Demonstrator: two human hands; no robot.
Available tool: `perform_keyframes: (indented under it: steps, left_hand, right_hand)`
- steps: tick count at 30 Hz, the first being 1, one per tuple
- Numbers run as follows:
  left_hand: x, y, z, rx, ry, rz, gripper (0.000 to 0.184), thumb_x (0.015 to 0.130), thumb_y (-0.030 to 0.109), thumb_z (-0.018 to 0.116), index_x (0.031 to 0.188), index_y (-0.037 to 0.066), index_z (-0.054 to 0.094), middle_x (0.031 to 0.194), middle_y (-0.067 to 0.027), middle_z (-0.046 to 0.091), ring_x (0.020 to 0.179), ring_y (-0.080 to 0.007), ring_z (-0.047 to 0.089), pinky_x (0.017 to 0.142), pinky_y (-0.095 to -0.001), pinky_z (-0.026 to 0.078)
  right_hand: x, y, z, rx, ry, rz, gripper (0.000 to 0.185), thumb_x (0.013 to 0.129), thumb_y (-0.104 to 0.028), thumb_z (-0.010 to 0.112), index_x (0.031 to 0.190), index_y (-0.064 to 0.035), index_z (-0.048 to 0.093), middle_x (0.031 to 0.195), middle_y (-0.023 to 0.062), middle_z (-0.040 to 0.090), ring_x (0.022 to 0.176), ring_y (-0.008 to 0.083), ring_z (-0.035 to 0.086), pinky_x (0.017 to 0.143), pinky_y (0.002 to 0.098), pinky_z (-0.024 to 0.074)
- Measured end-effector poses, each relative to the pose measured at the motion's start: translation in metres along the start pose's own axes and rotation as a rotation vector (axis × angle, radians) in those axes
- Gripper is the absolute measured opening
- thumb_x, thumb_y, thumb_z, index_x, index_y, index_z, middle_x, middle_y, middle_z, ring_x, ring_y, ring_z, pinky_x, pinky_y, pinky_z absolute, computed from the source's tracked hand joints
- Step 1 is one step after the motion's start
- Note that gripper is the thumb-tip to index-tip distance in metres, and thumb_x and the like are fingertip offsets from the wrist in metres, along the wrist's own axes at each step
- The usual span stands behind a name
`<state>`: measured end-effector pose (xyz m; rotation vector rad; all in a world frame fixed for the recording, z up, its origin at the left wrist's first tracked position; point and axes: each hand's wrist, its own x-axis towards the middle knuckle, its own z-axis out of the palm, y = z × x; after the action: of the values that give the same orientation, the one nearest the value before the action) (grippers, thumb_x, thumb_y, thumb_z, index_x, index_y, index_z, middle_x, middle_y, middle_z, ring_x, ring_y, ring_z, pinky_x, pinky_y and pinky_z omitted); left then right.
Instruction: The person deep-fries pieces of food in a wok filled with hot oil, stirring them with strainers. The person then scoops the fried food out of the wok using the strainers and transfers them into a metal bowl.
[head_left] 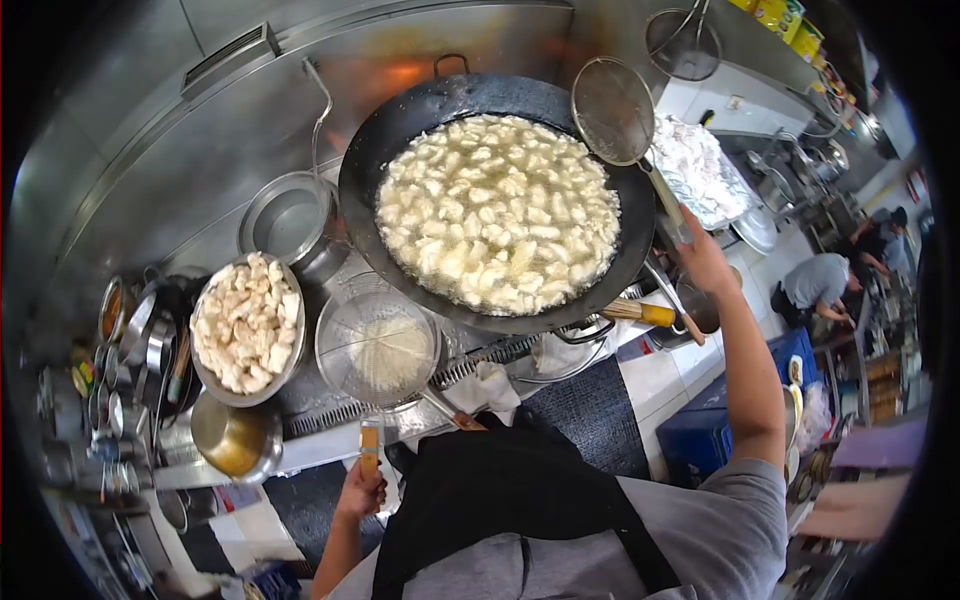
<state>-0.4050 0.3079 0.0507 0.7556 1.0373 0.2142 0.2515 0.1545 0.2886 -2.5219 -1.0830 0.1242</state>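
My right hand (705, 262) is closed around the handle of a round mesh skimmer (613, 110), whose head is over the right rim of a large black wok (362, 190). Many pale food pieces (500, 215) bubble in oil inside the wok. Low at the left, my left hand (362, 490) is closed on a wooden handle (370, 450) with a metallic part at its top; the rest of that tool cannot be made out. Nearby, a large mesh strainer (378, 345) with pale bits in it rests left of the wok. A metal bowl (298, 345) heaped with pale cooked pieces (247, 325) sits farther left.
A metal pot (285, 218) with a ladle (320, 110) stands behind the strainer. A brassy pot (236, 437) is at the counter's front. Right of the wok are a foil-covered tray (695, 165) and a wooden-handled brush (645, 312). Two other people (815, 280) work at far right.
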Motion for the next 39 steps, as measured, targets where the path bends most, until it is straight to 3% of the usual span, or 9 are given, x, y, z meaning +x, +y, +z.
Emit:
perform_keyframes:
  steps: [7,12,15,20,27,29,32,37,39]
  left_hand:
    - [-0.133,-0.014,0.078,-0.104,0.279,0.221,0.027,0.09,0.011,0.061,0.112,0.009,0.045,0.07,-0.0023,0.049,0.052,-0.0113,0.048,0.044,-0.0251,0.042]
    - [-0.14,0.116,0.131,0.289,0.261,0.481,0.05,0.089,0.012,0.058,0.132,0.007,0.033,0.07,-0.0036,0.051,0.049,-0.0118,0.05,0.042,-0.0243,0.044]
    - [-0.092,0.208,0.166,0.501,0.294,0.69,0.07,0.089,0.0,0.048,0.15,0.014,0.018,0.081,-0.0029,0.05,0.048,-0.009,0.048,0.039,-0.0224,0.039]
    - [0.041,0.281,0.188,1.004,0.393,0.992,0.08,0.081,-0.002,0.044,0.153,0.014,0.012,0.128,-0.0326,0.052,0.106,-0.0412,0.061,0.093,-0.0432,0.044]
    - [0.052,0.323,0.212,1.288,0.518,0.787,0.08,0.082,0.001,0.047,0.152,0.015,0.012,0.111,-0.0322,0.06,0.103,-0.0448,0.059,0.089,-0.0499,0.045]
    - [0.057,0.34,0.212,1.399,0.578,0.788,0.08,0.082,0.003,0.05,0.152,0.016,0.013,0.11,-0.0299,0.062,0.101,-0.0437,0.061,0.089,-0.049,0.046]
    - [0.065,0.352,0.22,1.494,0.658,0.71,0.081,0.082,0.004,0.05,0.152,0.015,0.012,0.107,-0.0301,0.063,0.099,-0.0441,0.062,0.087,-0.0495,0.048]
    - [0.093,0.323,0.215,1.625,0.658,0.552,0.082,0.081,0.002,0.048,0.152,0.009,0.007,0.103,-0.0333,0.063,0.094,-0.0439,0.064,0.083,-0.0487,0.051]
    - [0.086,0.302,0.236,1.653,0.639,0.478,0.082,0.081,0.0,0.046,0.151,0.008,0.004,0.1,-0.0344,0.062,0.091,-0.0424,0.065,0.079,-0.0479,0.053]
  right_hand:
    - [0.019,0.069,-0.008,0.056,-0.051,-0.081,0.068,0.086,-0.001,0.049,0.149,-0.0156,0.027,0.114,0.0308,0.059,0.105,0.0476,0.057,0.091,0.0483,0.0442]
    - [0.07,0.023,-0.008,-0.165,-0.112,-0.139,0.07,0.088,-0.003,0.046,0.15,-0.0286,0.025,0.105,0.0296,0.062,0.096,0.0434,0.062,0.083,0.0493,0.0479]
    - [0.1,-0.046,-0.001,-0.446,-0.068,-0.25,0.066,0.089,-0.006,0.042,0.148,-0.0331,0.027,0.106,0.019,0.066,0.092,0.0357,0.067,0.078,0.0478,0.0543]
    - [0.127,-0.123,0.047,-0.622,-0.085,-0.265,0.051,0.098,-0.012,0.037,0.142,-0.0359,0.04,0.111,0.0142,0.066,0.1,0.0296,0.066,0.084,0.0425,0.0539]
    - [0.151,-0.072,-0.043,-0.581,-0.327,-0.546,0.063,0.087,-0.009,0.054,0.143,-0.034,0.04,0.114,0.0185,0.065,0.099,0.0308,0.066,0.079,0.0403,0.0535]
    - [0.109,-0.098,-0.089,-0.479,-0.465,-0.233,0.072,0.083,-0.002,0.053,0.146,-0.0317,0.036,0.119,0.0208,0.062,0.1,0.0353,0.064,0.083,0.0426,0.0515]
    - [0.136,-0.026,-0.069,-0.546,-0.24,-0.324,0.082,0.076,0.009,0.042,0.15,-0.0242,0.027,0.127,0.0224,0.057,0.11,0.0378,0.059,0.087,0.0429,0.0513]
    - [0.117,0.053,-0.059,-0.543,-0.307,-0.221,0.086,0.078,0.007,0.046,0.153,-0.0184,0.013,0.097,0.0299,0.065,0.081,0.0384,0.067,0.069,0.0456,0.0532]
    - [0.078,0.057,-0.08,-0.29,-0.522,-0.017,0.08,0.084,0.004,0.043,0.153,-0.0211,0.013,0.075,0.0214,0.064,0.06,0.0287,0.064,0.054,0.0419,0.0502]
